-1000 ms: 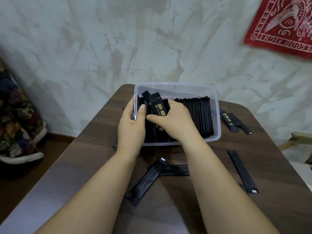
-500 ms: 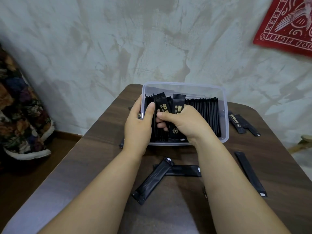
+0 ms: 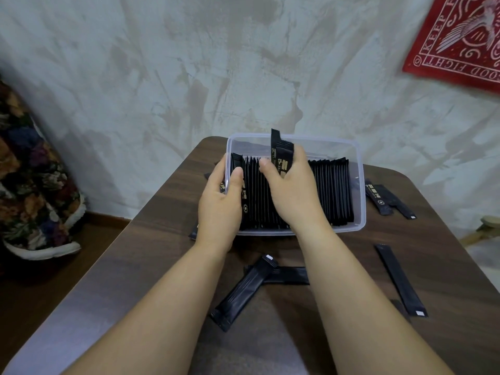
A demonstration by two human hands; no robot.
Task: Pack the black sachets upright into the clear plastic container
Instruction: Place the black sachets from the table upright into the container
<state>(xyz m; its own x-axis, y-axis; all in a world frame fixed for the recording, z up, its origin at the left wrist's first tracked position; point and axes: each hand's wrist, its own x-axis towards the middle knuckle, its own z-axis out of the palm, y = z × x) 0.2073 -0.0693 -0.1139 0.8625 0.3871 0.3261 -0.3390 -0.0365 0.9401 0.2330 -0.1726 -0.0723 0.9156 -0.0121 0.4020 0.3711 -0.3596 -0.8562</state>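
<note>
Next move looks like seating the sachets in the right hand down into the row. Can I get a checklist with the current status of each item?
1. Grip: the right hand holds the held sachets, which stand above the rim: ok.
2. Support: the left hand grips the container by its left wall: ok.
3. The packed row stands upright: ok.
4. Gap open under the held sachets: cannot tell; the right hand hides it.
5. Everything packed: not ok; loose sachets lie on the table.

Home room, wooden table (image 3: 151, 253), floral cushion (image 3: 29, 185) (red wall cloth (image 3: 460, 41))
</note>
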